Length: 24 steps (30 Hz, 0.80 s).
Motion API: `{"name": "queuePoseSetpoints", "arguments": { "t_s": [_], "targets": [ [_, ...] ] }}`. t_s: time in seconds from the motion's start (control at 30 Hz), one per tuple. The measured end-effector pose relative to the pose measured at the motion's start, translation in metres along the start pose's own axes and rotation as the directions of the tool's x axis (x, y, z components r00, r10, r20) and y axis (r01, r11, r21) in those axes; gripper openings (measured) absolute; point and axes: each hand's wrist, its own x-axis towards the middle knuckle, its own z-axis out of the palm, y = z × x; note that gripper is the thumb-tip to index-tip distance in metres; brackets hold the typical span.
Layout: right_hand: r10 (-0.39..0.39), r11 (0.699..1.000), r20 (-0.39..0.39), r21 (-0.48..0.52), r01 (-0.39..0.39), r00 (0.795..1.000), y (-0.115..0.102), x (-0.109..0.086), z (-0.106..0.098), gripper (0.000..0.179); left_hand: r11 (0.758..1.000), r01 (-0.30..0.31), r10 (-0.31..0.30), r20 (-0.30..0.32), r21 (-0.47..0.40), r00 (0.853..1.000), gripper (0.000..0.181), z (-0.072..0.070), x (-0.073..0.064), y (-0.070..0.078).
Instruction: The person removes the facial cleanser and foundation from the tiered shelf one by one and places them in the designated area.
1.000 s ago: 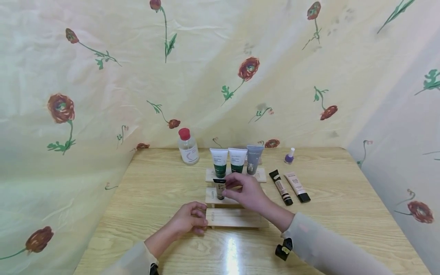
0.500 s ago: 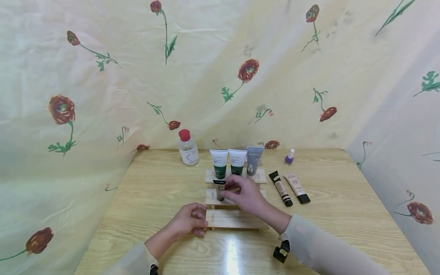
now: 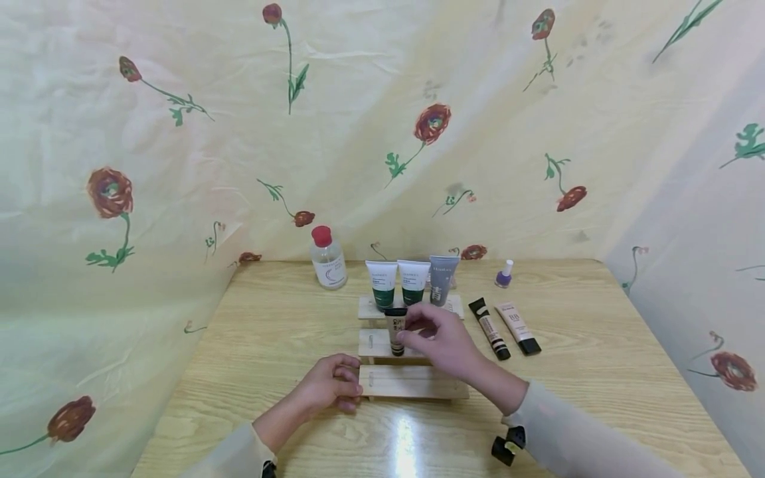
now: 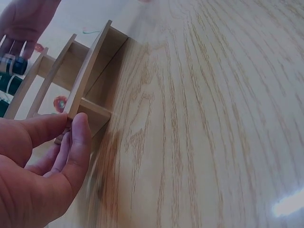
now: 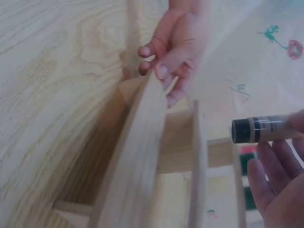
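My right hand (image 3: pixel 445 342) pinches a small beige cosmetic tube (image 3: pixel 396 332) between thumb and fingers. The tube stands upright over the middle tier of a three-tier wooden rack (image 3: pixel 412 382), its dark crimped end up. In the right wrist view the tube's dark cap (image 5: pixel 242 131) points towards the rack, beside the tiers. With thumb and fingers, my left hand (image 3: pixel 331 383) grips the left end of the lowest tier; the left wrist view shows its fingertips (image 4: pixel 81 124) at the board's edge. Two white-and-green tubes (image 3: pixel 382 282) and a grey tube (image 3: pixel 443 279) stand on the top tier.
A clear bottle (image 3: pixel 330 265) with a red cap stands at the back left of the table (image 3: pixel 269 318). Purple nail polish (image 3: pixel 503 275) stands at the back right. A black-ended tube (image 3: pixel 491 330) and a pink BB tube (image 3: pixel 517 326) lie right of the rack.
My right hand has carried the small beige tube a little to the right from the left end of the middle tier. My left hand keeps its hold on the rack.
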Motion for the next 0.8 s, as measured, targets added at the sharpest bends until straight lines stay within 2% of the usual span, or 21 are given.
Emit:
{"name": "queuePoseSetpoints", "arguments": {
  "t_s": [0.23,0.4,0.63,0.8],
  "targets": [
    [-0.001,1.000,-0.008,0.002,0.001,1.000,0.005,-0.019,-0.047,0.020,1.000,0.002,-0.002,0.001,0.004,1.000,0.055,0.000,-0.001,0.000],
    [0.019,0.998,-0.068,-0.057,-0.023,0.998,0.016,-0.034,-0.089,0.020,1.000,0.009,-0.009,-0.002,0.006,1.000,0.055,0.000,-0.002,0.000],
    [0.146,0.975,-0.180,-0.142,-0.173,0.973,0.046,-0.049,-0.156,0.030,1.000,0.006,-0.006,0.000,0.009,1.000,0.055,-0.001,0.000,-0.002],
    [0.262,0.931,-0.175,-0.214,-0.296,0.949,0.078,-0.059,-0.197,0.045,1.000,0.003,-0.003,0.003,0.009,1.000,0.056,-0.002,0.002,-0.003]
  ]
}}
